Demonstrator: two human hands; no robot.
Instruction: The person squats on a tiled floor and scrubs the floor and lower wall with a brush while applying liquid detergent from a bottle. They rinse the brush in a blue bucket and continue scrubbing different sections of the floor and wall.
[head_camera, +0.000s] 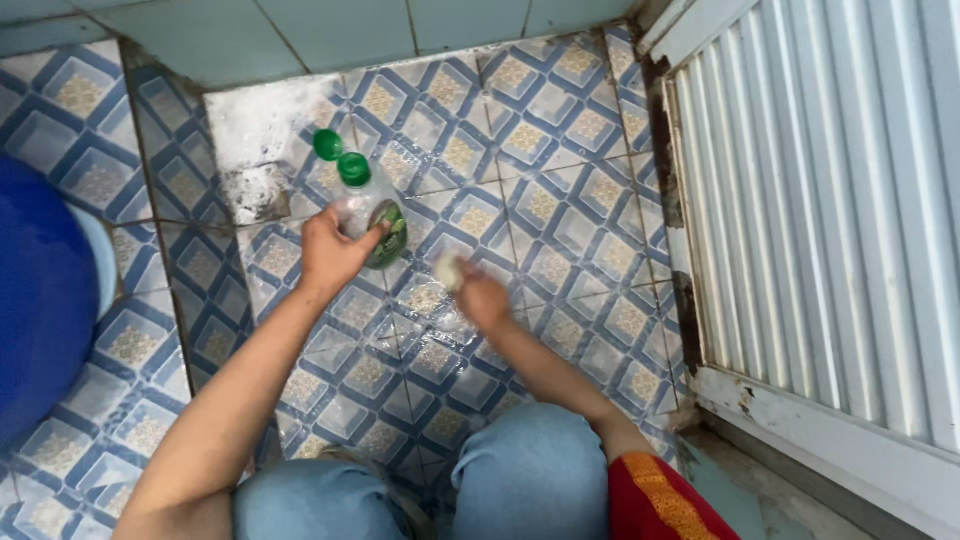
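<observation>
— Left to right, then. Far left?
— Blue tub, rounded, resting on the patterned floor. Untouched.

— Next over?
— Left hand, arm stretched forward and down from a crouch, wrist bent a little inward. Fingers wrapped round the shoulder of a clear bottle, thumb side toward the camera. Closed firmly on it.

— Where exactly does the bottle sit?
— On the floor, near the back wall, tilted slightly, green cap on. Second green cap just behind, probably another bottle, mostly hidden.

— Handling?
— Thin plastic by the look, so light and squashy; likely to dent under a hard squeeze. Greenish contents low down, so bottom-heavy. Wet floor around, hence probably slippery sides. Best taken at the shoulder or neck, below the cap, as held now.

— And further right?
— Right hand, forearm angled in from the knee, pressed low to the floor. Fingers curled shut over a small pale lump, maybe a sponge or cloth; blurred, cannot tell which. Soft, easily bunched, judging by shape.

— Far right?
— White slatted door, apart from both hands.
</observation>
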